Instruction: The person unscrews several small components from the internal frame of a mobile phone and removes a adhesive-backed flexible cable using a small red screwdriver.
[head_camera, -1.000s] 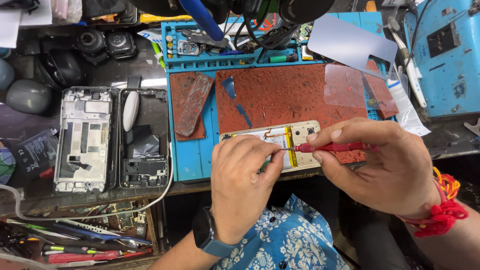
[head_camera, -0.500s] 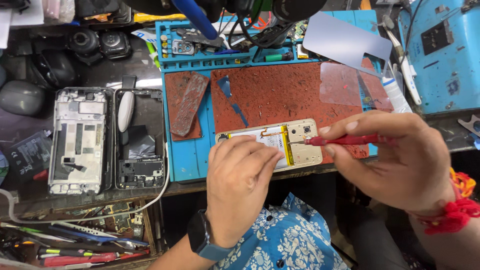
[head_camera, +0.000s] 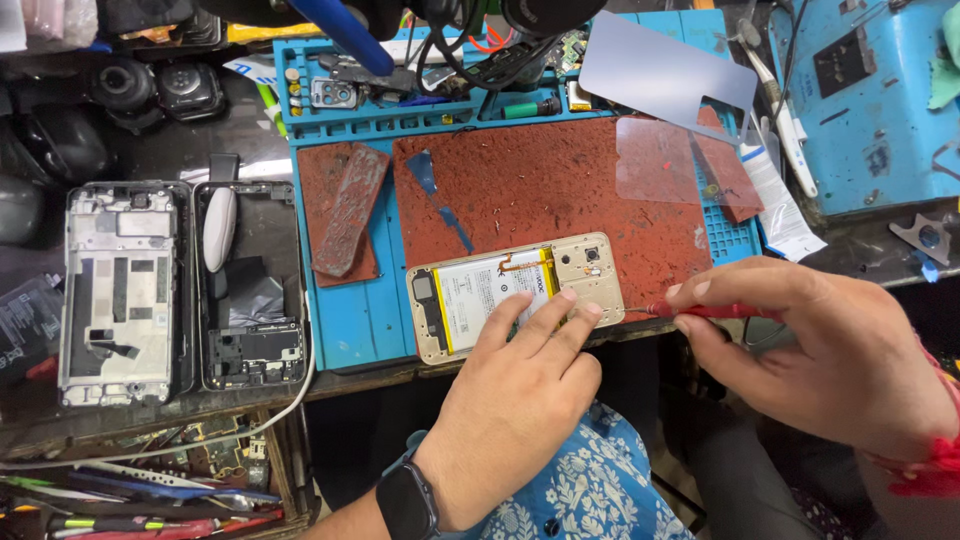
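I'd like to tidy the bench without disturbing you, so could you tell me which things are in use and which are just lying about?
In use:
- left hand pressing the opened gold phone with white battery
- right hand holding the thin red screwdriver

Lying about:
- two stripped phone frames
- clear screen film
- grey plastic sheet
- rusty-red strip

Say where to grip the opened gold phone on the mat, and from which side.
Probably the opened gold phone by its long edges near the camera end, from above right: it lies flat, the left hand covers its near edge, and the battery is exposed.
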